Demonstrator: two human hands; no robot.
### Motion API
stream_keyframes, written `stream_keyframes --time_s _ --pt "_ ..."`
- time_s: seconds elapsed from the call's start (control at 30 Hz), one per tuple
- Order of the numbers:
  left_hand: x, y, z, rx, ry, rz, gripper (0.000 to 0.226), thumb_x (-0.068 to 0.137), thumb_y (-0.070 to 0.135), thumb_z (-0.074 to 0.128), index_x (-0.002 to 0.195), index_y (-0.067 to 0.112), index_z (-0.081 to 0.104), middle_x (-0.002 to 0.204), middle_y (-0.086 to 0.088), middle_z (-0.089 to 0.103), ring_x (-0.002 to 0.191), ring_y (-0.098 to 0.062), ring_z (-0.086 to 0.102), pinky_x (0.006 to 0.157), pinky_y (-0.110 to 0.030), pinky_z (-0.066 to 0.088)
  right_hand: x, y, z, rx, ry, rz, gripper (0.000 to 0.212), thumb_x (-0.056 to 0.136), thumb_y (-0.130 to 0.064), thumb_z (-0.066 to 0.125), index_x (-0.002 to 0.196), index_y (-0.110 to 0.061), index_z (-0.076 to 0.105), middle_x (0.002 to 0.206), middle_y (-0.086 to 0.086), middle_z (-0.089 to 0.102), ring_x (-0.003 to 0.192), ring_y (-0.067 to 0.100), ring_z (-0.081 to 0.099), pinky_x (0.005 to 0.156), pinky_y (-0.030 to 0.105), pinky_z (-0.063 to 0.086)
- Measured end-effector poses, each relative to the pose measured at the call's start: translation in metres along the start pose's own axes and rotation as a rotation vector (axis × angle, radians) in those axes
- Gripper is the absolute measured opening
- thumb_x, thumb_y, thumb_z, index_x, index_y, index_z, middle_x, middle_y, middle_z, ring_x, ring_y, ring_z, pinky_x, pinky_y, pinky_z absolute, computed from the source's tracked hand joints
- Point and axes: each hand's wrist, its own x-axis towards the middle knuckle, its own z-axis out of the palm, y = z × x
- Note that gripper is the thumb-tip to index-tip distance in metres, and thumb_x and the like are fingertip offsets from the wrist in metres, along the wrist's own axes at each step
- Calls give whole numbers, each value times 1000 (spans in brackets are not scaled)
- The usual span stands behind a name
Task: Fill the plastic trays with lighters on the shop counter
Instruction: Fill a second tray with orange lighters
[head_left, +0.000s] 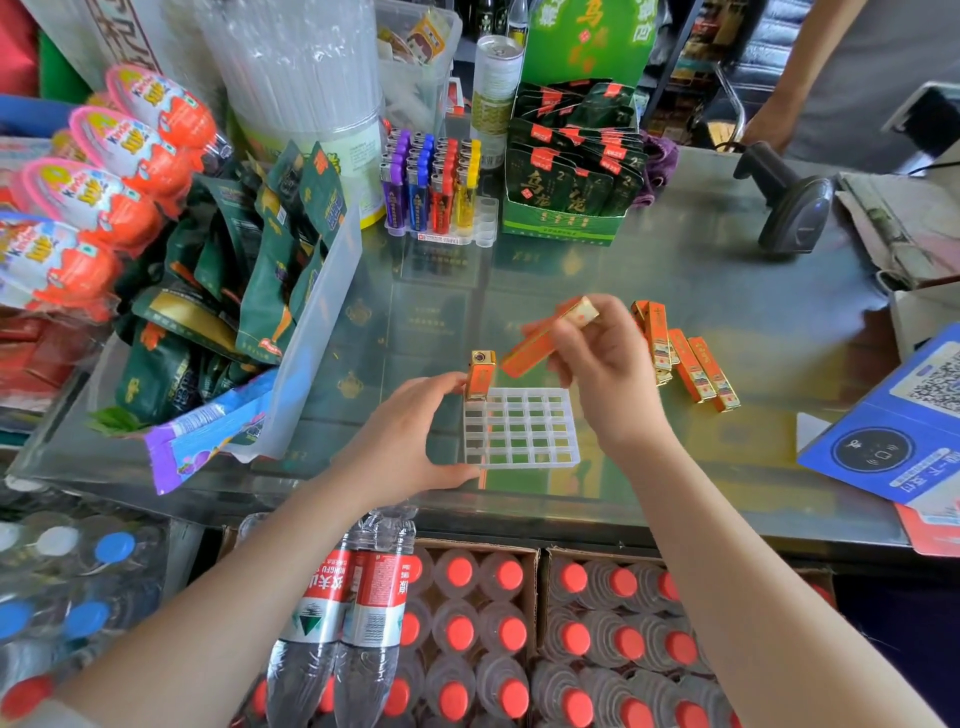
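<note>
Orange and gold is the lighter (550, 338) you pinch in your right hand (602, 374), fingers curled round its upper end; it hangs tilted above the clear plastic tray (522, 434), blurred, and touches nothing below it. Your left hand (410, 436) braces the tray: the thumb lies along its near left corner and the fingertips reach the far left corner, beside the one lighter (480, 375) already standing upright in the far left cell. Whether those fingertips touch that lighter or only the tray rim cannot be told.

Progress, as judged from the tray: one cell is filled and every other cell visible in the grid is empty. The task is therefore at an early stage. The lighter in hand is the second, and it is not yet seated.

Supply: a small group of loose lighters (685, 358) of the same kind lies flat on the glass counter (701, 249), just right of your right hand. They appear too few to fill the grid.

Further back on the counter stands a second tray (441, 228), holding purple, blue, red and yellow lighters with some empty cells on its right side.
</note>
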Motion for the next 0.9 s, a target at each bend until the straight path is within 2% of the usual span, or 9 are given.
stream_keyframes --time_s 0.07,0.13,0.2,0.3,0.4,0.5,0.7,0.83,0.9 --pt "-1 0 -1 -41 -37 -13 106 60 48 77 143 26 15 135 18 30 127 -1 28 108 -28 25 0 -5 -3 135 116 204 9 93 -14 49 102 -14 48 75 12 68 52 13 53 45 18 40" --pt "-2 6 -6 -87 42 35 107 61 57 70 143 28 9 142 15 22 131 0 21 108 -21 19 -3 -7 -3 245 100 475 22 92 -16 52 112 -9 47 70 14 61 45 12 49 39 17 40" --pt "0 17 -15 39 225 265 82 73 50 66 140 23 26 139 6 32 127 -5 29 107 -17 21 -6 -9 0 402 35 676 13 92 -14 52 100 -4 52 64 10 52 37 7 44 33 13 37" --pt "8 35 -25 215 369 608 46 82 32 63 123 17 49 119 -1 47 101 -17 51 93 -27 41 -10 -11 5 525 -27 810 10 92 -13 50 87 -5 51 61 8 45 32 4 41 28 10 32" --pt "12 47 -28 259 407 749 21 84 23 65 101 11 64 107 1 50 84 -19 55 77 -34 47 -13 -12 10 511 -60 817 8 93 -12 49 96 -5 51 57 6 45 31 3 41 28 9 32" --pt "16 53 -31 229 408 726 16 83 22 65 84 6 70 94 -3 61 84 -18 54 74 -35 46 -17 -12 10 501 -80 828 11 92 -12 50 87 -3 53 47 3 47 32 5 43 28 10 33" --pt "17 46 -36 312 262 716 11 87 22 59 95 14 62 81 -7 63 68 -23 59 59 -38 50 -18 -4 -6 516 -113 749 15 87 -13 57 74 -6 54 57 5 54 42 6 49 36 10 40" --pt "21 42 -44 290 258 703 15 87 20 58 100 15 63 83 -6 66 68 -23 61 59 -36 51 -12 7 -23 361 -275 526 27 58 -37 79 65 -21 58 64 -2 55 61 9 46 51 15 37" --pt "23 42 -45 278 268 701 18 87 20 58 99 11 68 84 -7 66 70 -23 61 62 -36 51 -9 9 -29 332 -414 406 35 50 -45 84 74 -25 68 71 -5 64 65 9 52 58 17 38"
